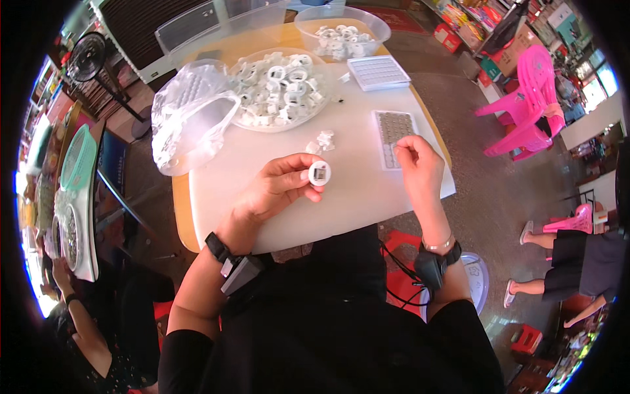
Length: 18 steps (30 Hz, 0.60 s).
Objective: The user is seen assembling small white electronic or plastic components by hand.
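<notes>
My left hand holds a small round white plastic housing between thumb and fingers, its face with a dark square recess turned up. To the right, my right hand is pinched closed beside a shallow tray. Whatever its fingertips hold, if anything, is too small to make out. Rows of small round greyish pieces fill much of that tray, while its near cells look pale. A few loose white bits lie on the white tabletop beyond my left hand.
Behind sits a wide clear bowl heaped with white housings; a second bowl stands farther back. A crumpled plastic bag lies left, stacked white trays back right. Pink chairs and people are around the table.
</notes>
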Motion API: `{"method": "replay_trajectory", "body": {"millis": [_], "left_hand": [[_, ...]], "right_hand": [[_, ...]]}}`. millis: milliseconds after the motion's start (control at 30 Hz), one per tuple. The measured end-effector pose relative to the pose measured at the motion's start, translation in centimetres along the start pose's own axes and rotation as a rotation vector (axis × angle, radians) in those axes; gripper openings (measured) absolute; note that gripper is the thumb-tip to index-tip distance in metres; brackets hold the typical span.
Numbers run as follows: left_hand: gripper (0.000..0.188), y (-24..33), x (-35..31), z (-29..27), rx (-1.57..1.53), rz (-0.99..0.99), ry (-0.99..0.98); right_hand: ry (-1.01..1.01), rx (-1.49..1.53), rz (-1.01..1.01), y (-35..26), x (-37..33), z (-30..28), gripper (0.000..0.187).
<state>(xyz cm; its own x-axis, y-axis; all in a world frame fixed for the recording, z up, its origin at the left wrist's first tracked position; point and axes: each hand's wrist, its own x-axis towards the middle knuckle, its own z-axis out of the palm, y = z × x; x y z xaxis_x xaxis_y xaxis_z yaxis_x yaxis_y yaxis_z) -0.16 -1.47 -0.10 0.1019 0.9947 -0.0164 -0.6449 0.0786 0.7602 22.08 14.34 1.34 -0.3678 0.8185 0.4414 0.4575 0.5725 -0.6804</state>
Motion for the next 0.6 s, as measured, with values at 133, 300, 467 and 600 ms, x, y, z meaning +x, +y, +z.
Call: {"method": "replay_trajectory", "body": {"millis": [133, 300, 467, 600], "left_hand": [[0.031, 0.0, 0.0, 0.3, -0.039, -0.003, 0.051], [0.027, 0.0, -0.2, 0.0, -0.041, 0.006, 0.016], [0.025, 0.0, -0.2, 0.2, -0.036, 0.001, 0.022], [0.024, 0.0, 0.0, 0.3, -0.038, -0.003, 0.043]], "right_hand": [[-0.113, 0.29, -0.198, -6.8, -2.8, 1.4, 0.008], [-0.08, 0.204, -0.453, -8.6, -3.4, 3.2, 0.014], [-0.121, 0.165, -0.517, -8.5, -3.5, 3.3, 0.021], [-0.139, 0.16, -0.532, -8.6, -3.6, 3.1, 0.021]]}}
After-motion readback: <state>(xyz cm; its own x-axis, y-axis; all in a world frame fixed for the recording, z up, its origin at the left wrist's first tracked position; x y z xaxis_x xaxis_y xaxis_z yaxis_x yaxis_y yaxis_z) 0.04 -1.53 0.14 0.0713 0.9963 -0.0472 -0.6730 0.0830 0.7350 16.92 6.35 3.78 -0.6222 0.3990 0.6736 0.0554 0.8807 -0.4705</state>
